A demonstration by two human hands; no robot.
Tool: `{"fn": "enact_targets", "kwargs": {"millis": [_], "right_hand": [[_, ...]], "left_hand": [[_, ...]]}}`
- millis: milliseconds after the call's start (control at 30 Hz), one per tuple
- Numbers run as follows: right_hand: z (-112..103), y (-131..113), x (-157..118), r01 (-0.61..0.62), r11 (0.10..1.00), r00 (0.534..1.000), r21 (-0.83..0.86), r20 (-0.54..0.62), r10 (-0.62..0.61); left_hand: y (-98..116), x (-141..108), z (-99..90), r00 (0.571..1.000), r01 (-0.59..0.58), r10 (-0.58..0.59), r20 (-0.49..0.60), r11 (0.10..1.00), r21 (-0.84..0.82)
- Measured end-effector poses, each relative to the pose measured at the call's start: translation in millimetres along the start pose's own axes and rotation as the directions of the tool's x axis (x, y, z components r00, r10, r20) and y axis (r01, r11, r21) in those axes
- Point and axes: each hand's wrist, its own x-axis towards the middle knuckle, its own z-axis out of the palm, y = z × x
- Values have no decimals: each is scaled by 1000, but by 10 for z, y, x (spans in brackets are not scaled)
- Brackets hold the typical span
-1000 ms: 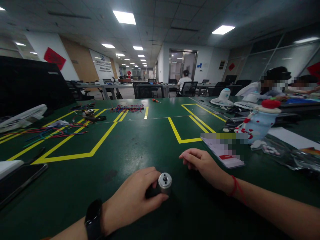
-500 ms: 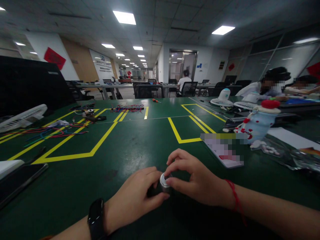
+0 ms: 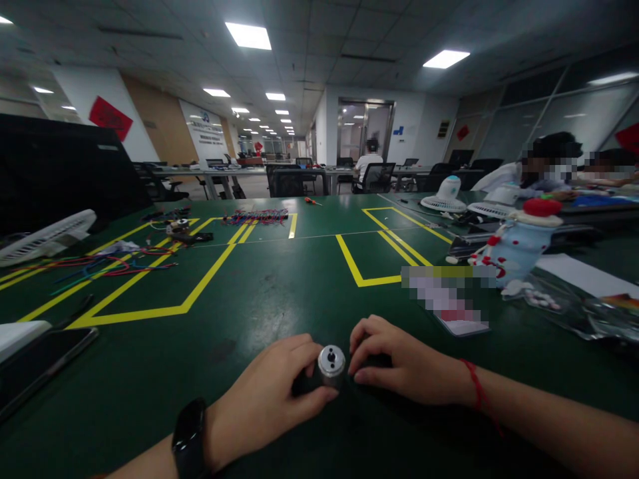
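A small round metal cylinder [image 3: 331, 362] stands upright near the table's front edge, its silver top showing a dark centre and two small holes. My left hand [image 3: 279, 379], with a black band on the wrist, grips it from the left between thumb and fingers. Just to the right of the cylinder is my right hand [image 3: 394, 362], a red string at its wrist. Its fingers are curled with a gap between thumb and fingertips. It does not touch the cylinder, and nothing shows in it.
The green table [image 3: 279, 286] carries yellow tape outlines. Wires [image 3: 124, 263] and a phone [image 3: 44, 366] lie left. At the right are a blue bottle [image 3: 522, 246], a pixelated flat item [image 3: 456, 313], plastic bags and small fans [image 3: 444, 196]. People sit beyond.
My right hand has let go of the cylinder's top and moved slightly right, uncovering the top face. My left hand keeps its grip on the cylinder.
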Motion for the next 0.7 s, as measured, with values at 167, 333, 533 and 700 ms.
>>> {"fn": "enact_targets", "kwargs": {"millis": [167,333,533,700], "right_hand": [[-114,99,37,-70,960,959,271,-245,140],[-178,254,61,-217,936,895,276,-327,304],[-140,173,39,-111,993,983,50,-140,117],[-75,43,28,71,990,996,-125,-37,-77]], "left_hand": [[4,-1,-13,1000,-8,8,5,1000,-16],[15,-8,-18,1000,6,-6,3,1000,-23],[6,-7,-16,1000,2,-2,-3,1000,-24],[16,10,-28,1000,-1,1,4,1000,-16]]}}
